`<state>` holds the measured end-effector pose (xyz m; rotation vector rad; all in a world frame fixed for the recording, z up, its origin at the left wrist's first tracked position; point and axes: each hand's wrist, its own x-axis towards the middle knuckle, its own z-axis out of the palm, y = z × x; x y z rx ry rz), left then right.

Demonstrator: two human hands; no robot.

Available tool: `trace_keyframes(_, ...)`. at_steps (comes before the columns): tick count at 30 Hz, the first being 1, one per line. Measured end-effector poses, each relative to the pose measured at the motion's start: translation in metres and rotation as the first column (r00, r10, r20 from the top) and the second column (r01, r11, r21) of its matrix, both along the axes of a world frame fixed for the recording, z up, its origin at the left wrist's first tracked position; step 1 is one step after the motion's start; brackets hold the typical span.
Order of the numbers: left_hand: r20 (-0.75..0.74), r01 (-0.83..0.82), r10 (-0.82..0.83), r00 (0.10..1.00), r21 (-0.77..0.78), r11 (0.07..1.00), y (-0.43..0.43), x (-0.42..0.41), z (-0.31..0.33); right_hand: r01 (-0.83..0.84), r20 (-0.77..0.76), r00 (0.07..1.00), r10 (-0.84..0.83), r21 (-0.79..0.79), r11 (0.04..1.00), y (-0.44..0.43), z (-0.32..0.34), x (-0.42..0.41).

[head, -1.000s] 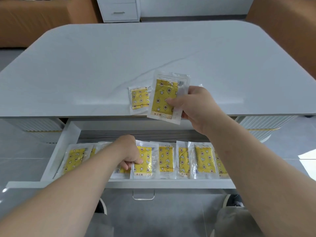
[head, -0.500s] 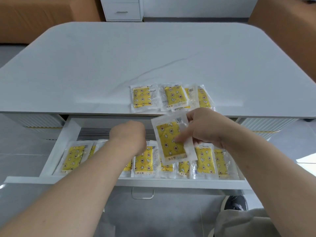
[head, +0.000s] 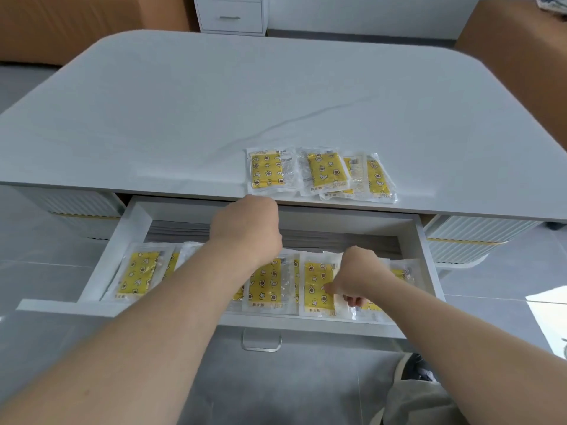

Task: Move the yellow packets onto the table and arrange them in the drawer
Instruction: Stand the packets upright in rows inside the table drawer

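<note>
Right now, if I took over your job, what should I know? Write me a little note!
My left hand is up by the table edge, above the drawer. Its fingers are hidden, so I can't tell its grip.
My right hand pinches a packet and is laying it in the drawer.
Done: a row of overlapping packets lies along the drawer's front.
Left: the table packets, about four, sit near the front edge and need to go into the drawer.
</note>
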<state>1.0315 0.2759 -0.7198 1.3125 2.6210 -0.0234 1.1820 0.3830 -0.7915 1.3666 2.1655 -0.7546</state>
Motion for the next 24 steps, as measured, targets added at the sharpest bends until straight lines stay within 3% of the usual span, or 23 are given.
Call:
trace_keyframes(8, 0.032, -0.047, 0.042, 0.999, 0.207, 0.977, 0.001, 0.000, 0.004, -0.211, 0.174, 0.968, 0.178, 0.194, 0.958, -0.004, 0.015, -0.003)
trace_keyframes(11, 0.005, -0.062, 0.064, 0.998, 0.332, 0.941, 0.006, -0.002, 0.004, -0.189, 0.048, 0.982, 0.183, 0.275, 0.943, 0.001, 0.039, -0.013)
trace_keyframes(16, -0.006, -0.068, 0.079, 0.997, 0.446, 0.892, 0.015, -0.003, 0.002, 0.041, -0.288, 0.956, 0.065, 0.347, 0.937, 0.027, 0.077, -0.021)
trace_keyframes(20, -0.106, -0.040, 0.081, 0.991, 0.346, 0.937, 0.025, -0.007, -0.006, 0.207, -0.417, 0.909, -0.013, 0.423, 0.882, 0.040, 0.089, -0.031)
trace_keyframes(24, -0.101, -0.047, 0.072, 0.992, 0.233, 0.971, 0.037, -0.013, -0.014, 0.235, -0.448, 0.894, 0.011, 0.490, 0.840, 0.041, 0.087, -0.041)
